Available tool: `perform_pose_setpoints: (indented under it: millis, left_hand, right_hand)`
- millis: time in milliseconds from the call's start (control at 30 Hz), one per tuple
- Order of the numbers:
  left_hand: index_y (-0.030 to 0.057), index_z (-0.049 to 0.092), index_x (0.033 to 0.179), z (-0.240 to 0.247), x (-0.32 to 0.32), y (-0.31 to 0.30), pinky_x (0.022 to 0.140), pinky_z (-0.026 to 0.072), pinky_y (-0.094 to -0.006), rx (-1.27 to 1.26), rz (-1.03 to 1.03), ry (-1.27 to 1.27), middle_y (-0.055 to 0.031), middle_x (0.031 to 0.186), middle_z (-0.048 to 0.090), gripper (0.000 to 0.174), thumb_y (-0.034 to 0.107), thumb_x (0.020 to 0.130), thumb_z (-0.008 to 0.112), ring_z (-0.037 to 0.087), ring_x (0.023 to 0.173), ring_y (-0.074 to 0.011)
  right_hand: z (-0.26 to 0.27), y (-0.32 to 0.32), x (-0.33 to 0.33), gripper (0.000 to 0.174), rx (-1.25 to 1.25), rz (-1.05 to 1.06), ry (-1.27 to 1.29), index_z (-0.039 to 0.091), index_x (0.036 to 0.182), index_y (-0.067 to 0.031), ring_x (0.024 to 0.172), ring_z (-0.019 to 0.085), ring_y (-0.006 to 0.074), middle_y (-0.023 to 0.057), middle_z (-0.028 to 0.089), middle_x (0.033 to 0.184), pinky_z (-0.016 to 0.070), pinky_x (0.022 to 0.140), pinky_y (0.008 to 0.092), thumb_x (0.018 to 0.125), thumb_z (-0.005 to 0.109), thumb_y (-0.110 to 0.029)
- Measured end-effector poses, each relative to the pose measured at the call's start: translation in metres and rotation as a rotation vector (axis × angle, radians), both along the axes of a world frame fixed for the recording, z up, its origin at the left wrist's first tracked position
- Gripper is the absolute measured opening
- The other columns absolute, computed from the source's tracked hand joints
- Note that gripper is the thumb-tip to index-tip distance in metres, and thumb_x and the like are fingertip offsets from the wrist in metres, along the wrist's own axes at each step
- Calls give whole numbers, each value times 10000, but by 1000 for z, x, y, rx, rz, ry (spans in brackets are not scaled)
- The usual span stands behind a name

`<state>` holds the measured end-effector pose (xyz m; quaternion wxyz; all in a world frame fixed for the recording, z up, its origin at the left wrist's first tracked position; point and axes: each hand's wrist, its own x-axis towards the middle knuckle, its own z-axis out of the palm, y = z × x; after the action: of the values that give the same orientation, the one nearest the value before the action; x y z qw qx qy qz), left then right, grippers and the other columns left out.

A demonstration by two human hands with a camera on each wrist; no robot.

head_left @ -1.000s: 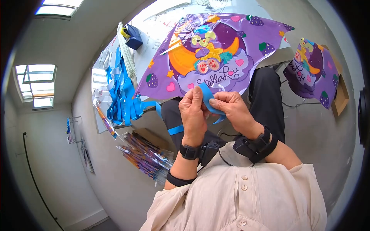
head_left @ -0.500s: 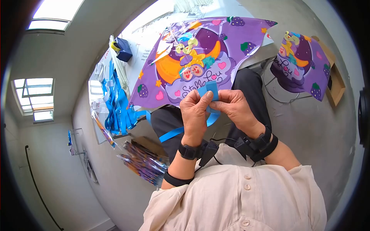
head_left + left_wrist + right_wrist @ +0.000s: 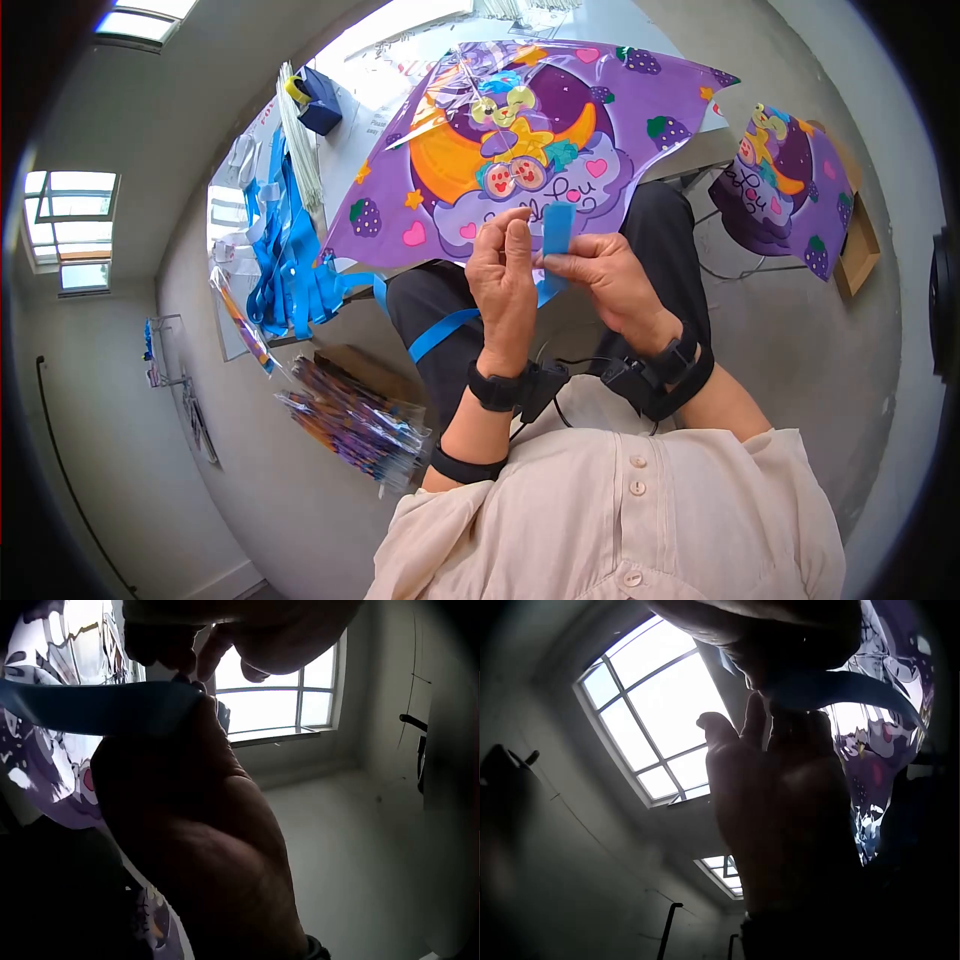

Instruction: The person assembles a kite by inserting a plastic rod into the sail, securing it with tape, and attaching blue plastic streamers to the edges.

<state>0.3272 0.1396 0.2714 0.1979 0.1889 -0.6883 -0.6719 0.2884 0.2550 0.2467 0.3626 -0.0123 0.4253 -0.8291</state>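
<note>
My right hand (image 3: 622,290) pinches a folded blue ribbon (image 3: 558,232) between thumb and fingers, the folded end standing upright. Beside it, my left hand (image 3: 506,285) has its thumb raised and its fingers loosely bent, close to the right fingertips but with the thumb off the ribbon. The trailing length of ribbon passes behind the left wrist and over the lap. Behind the hands, a purple kite (image 3: 600,90) printed with a bear on a moon lies across the table edge and knees. The left wrist view shows the pinched ribbon (image 3: 97,709) running off leftward.
A bundle of blue ribbons (image 3: 285,270) hangs at the table's left edge, near thin white sticks (image 3: 305,165) and a dark blue tape dispenser (image 3: 318,102). Packed kites (image 3: 355,420) lie low at left. Another printed kite (image 3: 800,200) leans by a cardboard box (image 3: 860,245) at right.
Both hands have folded the ribbon into a short upright piece. The left thumb has come off it, while the right hand keeps its pinch.
</note>
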Motion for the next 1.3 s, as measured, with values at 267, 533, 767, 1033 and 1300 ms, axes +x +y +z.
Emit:
perform_pose_setpoints:
  millis: [267,533,767,1033,1300]
  left_hand:
    - [4,543,1049,-16,17,-28,609,435,-204,-121,-90,18,-42,809,597,254,15,811,632,541,694,-77]
    - [-14,632,841,8,49,-240,573,405,-210,-297,-464,-479,10,688,576,126,102,866,587,489,624,-50]
    - [20,663,830,109,51,-568,514,483,-311,-886,568,-511,-132,666,639,224,189,882,526,623,642,-212]
    - [22,472,1257,56,-40,-634,985,338,-487,-1432,640,-1021,-272,1230,488,766,597,763,576,430,1191,-423]
    - [138,576,1192,-131,-89,-467,947,343,-532,-1221,-183,-495,-155,1235,516,613,299,642,794,374,1239,-357]
  right_hand:
    - [-4,-35,9,189,-211,-247,-355,618,995,30,889,583,130,76,632,962,453,807,263,873,596,-114]
    - [-63,92,-115,302,-300,-649,-321,528,1131,58,909,606,208,145,610,1075,487,852,323,854,591,-45]
    - [-83,391,-164,466,20,-684,-78,387,1276,91,896,587,180,143,537,1188,484,828,272,830,515,50]
    - [16,468,-71,416,287,-694,55,451,1211,83,839,508,145,102,484,1013,424,822,238,815,554,8]
    - [129,436,-39,224,507,-403,311,486,714,17,385,402,92,59,463,585,335,368,142,787,671,-85]
